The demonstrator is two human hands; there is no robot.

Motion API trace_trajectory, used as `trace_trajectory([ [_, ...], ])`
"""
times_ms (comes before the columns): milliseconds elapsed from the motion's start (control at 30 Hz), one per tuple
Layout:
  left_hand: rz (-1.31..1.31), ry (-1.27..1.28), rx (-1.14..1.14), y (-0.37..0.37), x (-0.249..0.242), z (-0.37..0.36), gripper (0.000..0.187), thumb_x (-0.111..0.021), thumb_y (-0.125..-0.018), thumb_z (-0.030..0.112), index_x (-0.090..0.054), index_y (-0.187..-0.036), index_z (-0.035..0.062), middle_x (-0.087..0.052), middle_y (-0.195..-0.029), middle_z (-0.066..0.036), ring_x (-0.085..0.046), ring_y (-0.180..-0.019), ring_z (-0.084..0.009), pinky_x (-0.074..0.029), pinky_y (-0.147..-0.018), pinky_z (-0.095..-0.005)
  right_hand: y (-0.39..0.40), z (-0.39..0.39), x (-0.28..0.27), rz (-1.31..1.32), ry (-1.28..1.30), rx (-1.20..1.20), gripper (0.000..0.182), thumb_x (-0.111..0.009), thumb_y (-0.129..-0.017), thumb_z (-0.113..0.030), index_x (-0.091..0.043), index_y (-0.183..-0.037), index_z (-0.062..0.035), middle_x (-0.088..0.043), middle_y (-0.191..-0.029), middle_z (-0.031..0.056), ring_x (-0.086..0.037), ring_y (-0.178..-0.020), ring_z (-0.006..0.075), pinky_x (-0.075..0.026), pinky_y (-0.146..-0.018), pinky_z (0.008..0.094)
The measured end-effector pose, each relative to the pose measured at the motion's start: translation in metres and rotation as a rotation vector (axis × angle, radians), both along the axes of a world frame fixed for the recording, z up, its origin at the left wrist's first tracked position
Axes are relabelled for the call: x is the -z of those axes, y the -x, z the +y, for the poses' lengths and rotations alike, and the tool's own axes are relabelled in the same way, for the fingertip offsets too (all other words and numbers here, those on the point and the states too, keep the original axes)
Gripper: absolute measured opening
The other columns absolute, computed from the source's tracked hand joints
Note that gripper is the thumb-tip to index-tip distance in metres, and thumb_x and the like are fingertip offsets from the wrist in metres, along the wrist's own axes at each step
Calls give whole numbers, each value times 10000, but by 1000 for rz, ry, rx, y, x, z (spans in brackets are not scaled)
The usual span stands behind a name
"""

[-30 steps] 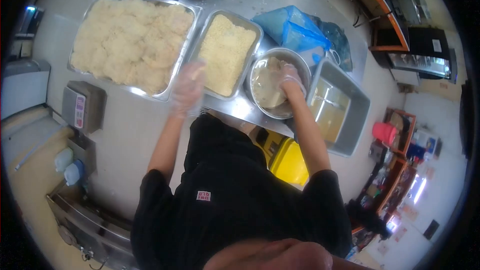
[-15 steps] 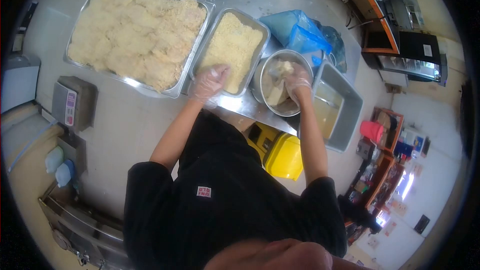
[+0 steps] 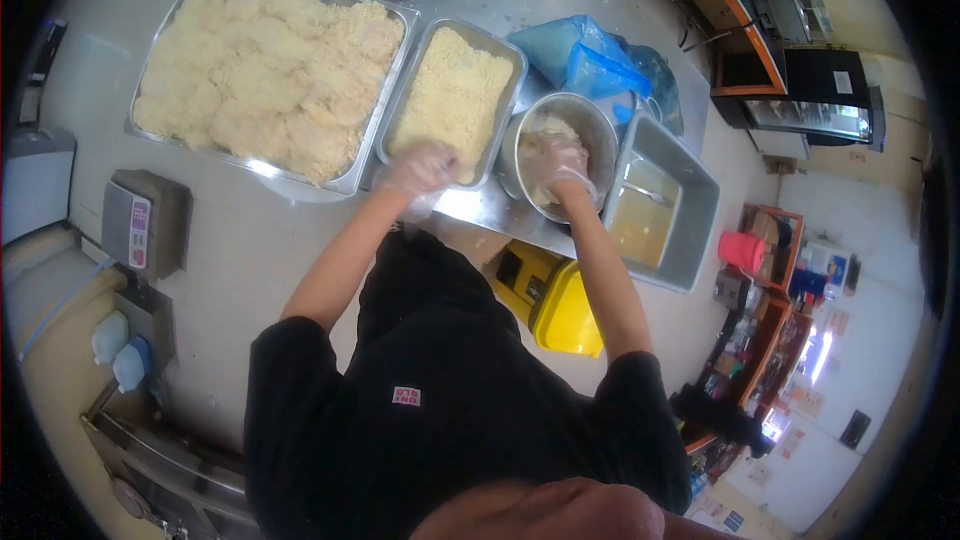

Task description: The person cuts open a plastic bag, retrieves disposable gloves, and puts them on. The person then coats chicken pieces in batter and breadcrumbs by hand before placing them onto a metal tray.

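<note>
Breaded pieces [image 3: 265, 80]: large tray [image 3: 150, 135] heaped, many done. Right hand [image 3: 560, 165] grasps a piece in the batter bowl [image 3: 600, 125]; left hand [image 3: 425, 170] curls over the crumb tray [image 3: 505, 105], its grip unclear.

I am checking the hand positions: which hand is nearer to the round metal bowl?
Right. The right hand is inside the round metal bowl, on the pale food there. The left hand is beside it, at the near end of the crumb tray.

Shiny metal bowl [image 3: 600, 130] and tray [image 3: 505, 60], rough crumbs [image 3: 452, 100], glossy clear plastic gloves [image 3: 425, 172].
</note>
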State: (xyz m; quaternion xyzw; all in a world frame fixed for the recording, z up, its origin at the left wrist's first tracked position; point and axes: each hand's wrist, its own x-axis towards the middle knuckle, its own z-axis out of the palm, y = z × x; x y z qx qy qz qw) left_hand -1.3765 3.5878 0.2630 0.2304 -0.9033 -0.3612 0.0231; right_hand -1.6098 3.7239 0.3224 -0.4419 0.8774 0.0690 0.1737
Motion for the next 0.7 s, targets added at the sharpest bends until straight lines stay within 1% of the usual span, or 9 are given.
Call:
trace_trajectory([
  [33,-16,19,24,8,2,-5,286,-575,-926,329,-715,-972,84,-711,-870,-178,-694,-774,-338,-561,-715,-457,-22,-17,-23,42,-123,22,387,-622,-868,-262,-687,-1204,-82,-669,-1225,210,-647,-1140,364,-534,-962,453],
  [167,57,143,-37,33,13,-29,331,-568,-934,358,-718,-916,63,-706,-871,-188,-692,-809,-340,-562,-752,-440,-1,-8,35,15,-129,-202,393,-612,-857,-228,-682,-1219,-91,-678,-1219,189,-657,-1125,348,-530,-972,450],
  [267,-53,225,-91,49,-6,-39,400,-529,-965,405,-701,-1150,94,-679,-1181,-193,-650,-1101,-334,-501,-974,-456,7,-7,46,-70,-189,-276,410,-625,-837,-241,-686,-1215,-93,-681,-1219,182,-658,-1125,342,-517,-998,432],
  [333,67,481,-212,65,39,-36,488,-477,-989,438,-569,-1355,128,-523,-1415,-174,-488,-1316,-336,-354,-1117,-495,26,-4,42,-213,-198,-396,431,-637,-826,-273,-688,-1213,-89,-675,-1230,194,-653,-1137,342,-504,-1021,414],
  [367,125,607,-272,71,56,-34,554,-450,-1001,455,-503,-1458,145,-445,-1532,-165,-408,-1423,-337,-280,-1189,-514,34,-3,40,-295,-115,-200,446,-641,-822,-299,-690,-1210,-86,-668,-1241,203,-646,-1148,344,-498,-1027,406],
  [433,-142,456,-155,81,34,-37,630,-387,-1019,488,-324,-1553,159,-273,-1626,-119,-238,-1503,-327,-141,-1225,-543,53,0,36,-446,48,192,480,-650,-814,-352,-694,-1205,-78,-655,-1262,222,-632,-1170,350,-486,-1038,390],
  [467,-273,378,-97,84,21,-39,676,-355,-1028,505,-234,-1601,166,-187,-1673,-96,-153,-1543,-321,-71,-1243,-558,59,0,37,-317,44,177,491,-649,-814,-370,-695,-1204,-76,-650,-1267,229,-628,-1174,356,-481,-1039,394],
  [533,-252,321,-21,81,11,-31,694,-347,-1026,523,-237,-1598,146,-176,-1674,-99,-146,-1543,-331,-85,-1241,-563,68,4,46,-64,44,153,514,-647,-813,-406,-698,-1201,-73,-640,-1276,245,-619,-1183,370,-471,-1041,403],
  [700,-335,275,40,43,-27,-7,735,-387,-1007,530,-237,-1595,116,-150,-1677,-119,-150,-1541,-341,-110,-1232,-576,62,0,66,-158,-69,15,555,-558,-880,-443,-660,-1244,-37,-630,-1300,238,-579,-1241,389,-424,-1077,429],
])
